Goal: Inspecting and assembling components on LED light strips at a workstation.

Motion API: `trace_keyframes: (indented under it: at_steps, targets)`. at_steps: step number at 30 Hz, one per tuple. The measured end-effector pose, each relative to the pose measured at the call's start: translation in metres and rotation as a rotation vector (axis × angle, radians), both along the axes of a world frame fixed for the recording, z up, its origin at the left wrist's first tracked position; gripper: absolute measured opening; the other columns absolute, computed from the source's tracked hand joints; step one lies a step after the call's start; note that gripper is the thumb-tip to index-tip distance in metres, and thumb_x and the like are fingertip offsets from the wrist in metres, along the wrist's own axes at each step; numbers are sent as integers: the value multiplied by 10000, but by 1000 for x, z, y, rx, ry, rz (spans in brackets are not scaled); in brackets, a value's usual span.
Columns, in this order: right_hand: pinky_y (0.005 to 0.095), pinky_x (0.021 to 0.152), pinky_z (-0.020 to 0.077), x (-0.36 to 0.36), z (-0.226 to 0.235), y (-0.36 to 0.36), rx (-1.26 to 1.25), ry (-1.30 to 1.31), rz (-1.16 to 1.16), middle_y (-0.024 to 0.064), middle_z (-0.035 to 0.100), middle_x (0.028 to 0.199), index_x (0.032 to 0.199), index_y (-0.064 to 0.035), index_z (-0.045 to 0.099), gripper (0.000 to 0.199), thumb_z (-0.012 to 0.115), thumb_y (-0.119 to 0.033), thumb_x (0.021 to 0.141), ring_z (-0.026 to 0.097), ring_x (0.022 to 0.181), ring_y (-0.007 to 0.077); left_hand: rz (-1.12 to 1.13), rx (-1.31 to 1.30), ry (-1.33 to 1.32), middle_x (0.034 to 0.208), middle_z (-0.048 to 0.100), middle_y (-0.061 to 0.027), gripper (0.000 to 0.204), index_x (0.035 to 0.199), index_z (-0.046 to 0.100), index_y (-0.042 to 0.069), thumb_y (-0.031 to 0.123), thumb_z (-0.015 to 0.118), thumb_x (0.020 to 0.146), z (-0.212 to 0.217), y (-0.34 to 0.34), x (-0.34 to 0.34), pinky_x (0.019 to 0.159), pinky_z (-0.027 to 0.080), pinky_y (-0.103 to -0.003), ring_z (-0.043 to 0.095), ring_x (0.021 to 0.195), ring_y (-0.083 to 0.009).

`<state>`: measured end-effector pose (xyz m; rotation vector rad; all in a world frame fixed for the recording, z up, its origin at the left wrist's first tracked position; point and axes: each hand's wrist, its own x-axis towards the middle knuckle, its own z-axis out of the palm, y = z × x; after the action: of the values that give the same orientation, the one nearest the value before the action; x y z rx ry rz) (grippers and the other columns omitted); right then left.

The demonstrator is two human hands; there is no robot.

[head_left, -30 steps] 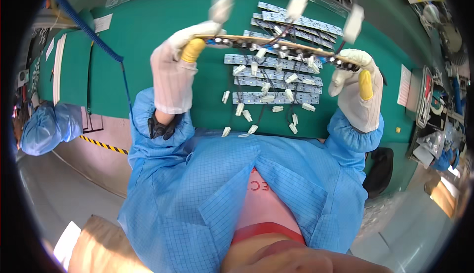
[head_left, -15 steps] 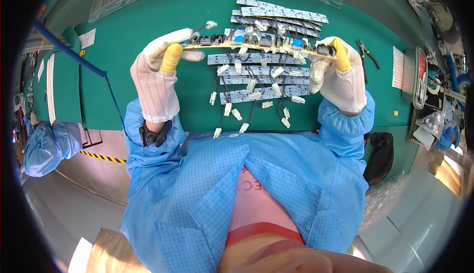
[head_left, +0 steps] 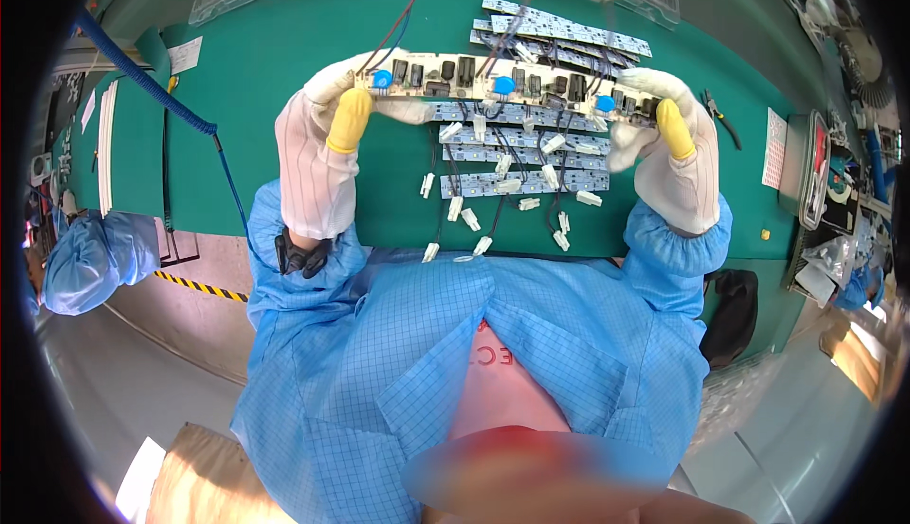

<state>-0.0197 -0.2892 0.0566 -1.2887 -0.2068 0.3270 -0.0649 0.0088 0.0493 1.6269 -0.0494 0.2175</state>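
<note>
Circuit board (head_left: 493,83) held level — left hand (head_left: 327,135), right hand (head_left: 673,159) raised, fingers clamped on ends.

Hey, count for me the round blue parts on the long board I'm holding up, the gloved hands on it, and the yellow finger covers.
Round blue parts on the long board: 3, first one
Gloved hands: 2, left hand, right hand
Yellow finger covers: 2, first one
Total: 7
</note>
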Motion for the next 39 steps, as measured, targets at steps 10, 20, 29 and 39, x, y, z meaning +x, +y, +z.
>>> trace_keyframes:
  at_steps: [10, 20, 29, 39]
  targets:
    - [274, 670, 505, -5, -2, 19, -42, -133, -92, 113, 626, 924, 1072, -24, 573, 240, 600, -153, 872, 623, 749, 156, -225, -501, 24, 905, 633, -133, 748, 1285, 387, -29, 540, 563, 834, 2, -13, 5, 827, 470, -376, 616, 893, -222]
    - [346, 903, 448, 72, -22, -23, -1138, -843, -210, 99, 540, 1210, 1184, -123, 544, 458, 685, -161, 750, 548, 1075, 277, 259, 72, 159, 906, 607, -67, 227, 1079, 571, -8, 128, 477, 923, -49, 168, 34, 737, 436, -244, 571, 762, -139]
    - [243, 594, 440, 38, 6, -18, -74, -125, -191, 91, 582, 912, 1058, -21, 525, 314, 665, -177, 825, 590, 782, 168, 224, 456, -131, 1177, 569, -124, 460, 1255, 482, 22, 287, 563, 888, -2, 61, 16, 978, 376, -335, 509, 1134, -223]
    - [207, 553, 430, -3, 21, 9, -413, -191, -185, 42, 566, 815, 1098, -6, 532, 400, 647, -299, 851, 559, 659, 75, -248, -149, -109, 1053, 633, -130, 535, 1186, 525, -24, 313, 683, 801, 5, -16, 1, 817, 471, -269, 604, 970, -164]
